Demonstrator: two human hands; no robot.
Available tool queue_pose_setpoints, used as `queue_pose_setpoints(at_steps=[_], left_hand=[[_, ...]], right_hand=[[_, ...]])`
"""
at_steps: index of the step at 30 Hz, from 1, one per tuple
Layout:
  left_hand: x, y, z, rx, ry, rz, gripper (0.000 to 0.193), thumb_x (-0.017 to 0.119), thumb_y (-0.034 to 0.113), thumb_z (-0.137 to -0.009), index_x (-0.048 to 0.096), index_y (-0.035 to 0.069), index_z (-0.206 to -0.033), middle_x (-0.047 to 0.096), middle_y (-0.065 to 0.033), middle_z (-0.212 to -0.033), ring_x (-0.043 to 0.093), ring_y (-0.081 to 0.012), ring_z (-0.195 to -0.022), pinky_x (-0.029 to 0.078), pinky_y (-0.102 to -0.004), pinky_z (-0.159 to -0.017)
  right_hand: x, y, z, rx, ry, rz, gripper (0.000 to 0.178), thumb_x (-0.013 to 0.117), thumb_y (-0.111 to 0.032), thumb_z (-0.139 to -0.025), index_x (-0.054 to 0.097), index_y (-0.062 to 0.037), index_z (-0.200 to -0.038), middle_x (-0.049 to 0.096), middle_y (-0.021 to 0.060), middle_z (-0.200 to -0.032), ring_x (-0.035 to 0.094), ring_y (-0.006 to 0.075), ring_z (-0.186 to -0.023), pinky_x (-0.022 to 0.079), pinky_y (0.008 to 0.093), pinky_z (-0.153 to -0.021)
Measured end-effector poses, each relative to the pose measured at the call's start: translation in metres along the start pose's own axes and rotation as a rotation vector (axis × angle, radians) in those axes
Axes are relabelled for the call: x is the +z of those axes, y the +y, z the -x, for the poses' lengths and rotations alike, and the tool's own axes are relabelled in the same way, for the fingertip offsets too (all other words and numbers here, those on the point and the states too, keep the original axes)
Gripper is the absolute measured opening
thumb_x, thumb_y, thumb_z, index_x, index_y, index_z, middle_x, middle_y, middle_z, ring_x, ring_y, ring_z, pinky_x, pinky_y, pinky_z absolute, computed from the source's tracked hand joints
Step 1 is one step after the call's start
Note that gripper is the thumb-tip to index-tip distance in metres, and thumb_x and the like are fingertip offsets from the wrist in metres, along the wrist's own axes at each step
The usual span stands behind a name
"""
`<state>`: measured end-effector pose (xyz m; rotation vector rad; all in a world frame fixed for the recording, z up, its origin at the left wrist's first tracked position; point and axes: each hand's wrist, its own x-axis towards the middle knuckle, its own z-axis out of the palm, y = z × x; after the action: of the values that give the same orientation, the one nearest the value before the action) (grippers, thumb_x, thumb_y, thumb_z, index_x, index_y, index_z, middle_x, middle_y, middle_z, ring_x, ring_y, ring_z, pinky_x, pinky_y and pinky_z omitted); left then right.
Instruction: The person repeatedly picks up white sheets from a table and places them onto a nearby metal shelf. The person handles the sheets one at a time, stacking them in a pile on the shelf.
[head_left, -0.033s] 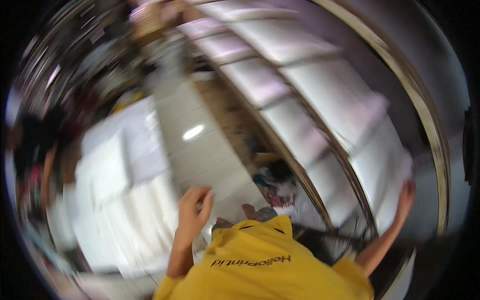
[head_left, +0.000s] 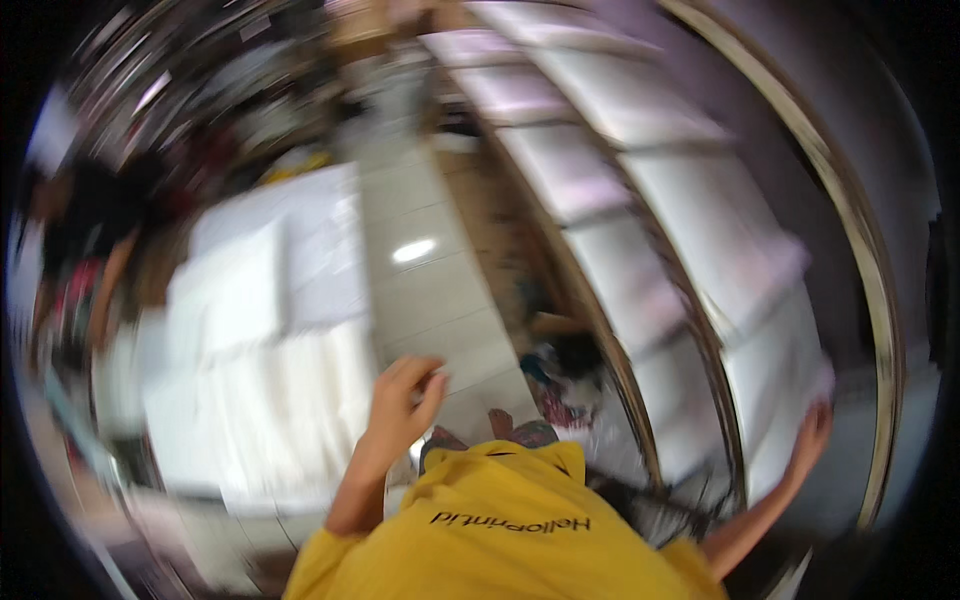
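My left hand hangs over the pale tiled floor, between the white stacks and the rack. Its fingers are loosely bent, the thumb stands apart, and nothing shows in it. On the far right, my right hand is at the outer edge of the nearest white stack on the upper shelf. It looks to be touching that edge, but blur hides its fingers and any grip. More white stacks of sheet-like material lie in rows along the two shelf levels.
Left of me sit bulky white bundles. Beyond them a person in dark clothing is blurred. A tiled aisle runs ahead towards brown boxes. Wooden rails edge the rack, with a heap of mixed items below.
The whole view has swung, so the rack, aisle and white bundles sit further right in the picture. My right hand stays by the same stack edge; my left hand remains loosely bent.
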<state>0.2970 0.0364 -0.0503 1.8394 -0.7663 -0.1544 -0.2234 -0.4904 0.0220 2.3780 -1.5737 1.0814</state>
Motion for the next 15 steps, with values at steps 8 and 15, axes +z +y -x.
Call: queue_pose_setpoints(at_steps=[8,15], left_hand=[[-0.107,-0.033,0.057,-0.124,0.547,-0.204,0.014,0.068,0.012,-0.086,0.065,0.004,-0.097,0.063,-0.0102,-0.080,0.062,-0.0227,-0.063,0.049,-0.0328,-0.057],[-0.225,-0.133,0.114,-0.369,0.910,-0.693,0.022,0.067,0.011,-0.084,0.064,0.002,-0.103,0.062,-0.0143,-0.101,0.061,-0.0310,-0.094,0.049,-0.0398,-0.082]], right_hand=[[0.214,-0.216,0.007,-0.161,-0.785,-0.952,0.023,0.052,-0.022,-0.099,0.055,-0.0077,-0.117,0.056,0.0035,-0.085,0.051,0.0106,-0.070,0.045,0.0252,-0.063],[0.283,-0.411,0.140,0.071,-1.343,-0.917,0.016,0.059,-0.022,-0.097,0.060,-0.0115,-0.109,0.056,-0.0028,-0.077,0.047,0.0049,-0.057,0.036,0.0198,-0.048]])
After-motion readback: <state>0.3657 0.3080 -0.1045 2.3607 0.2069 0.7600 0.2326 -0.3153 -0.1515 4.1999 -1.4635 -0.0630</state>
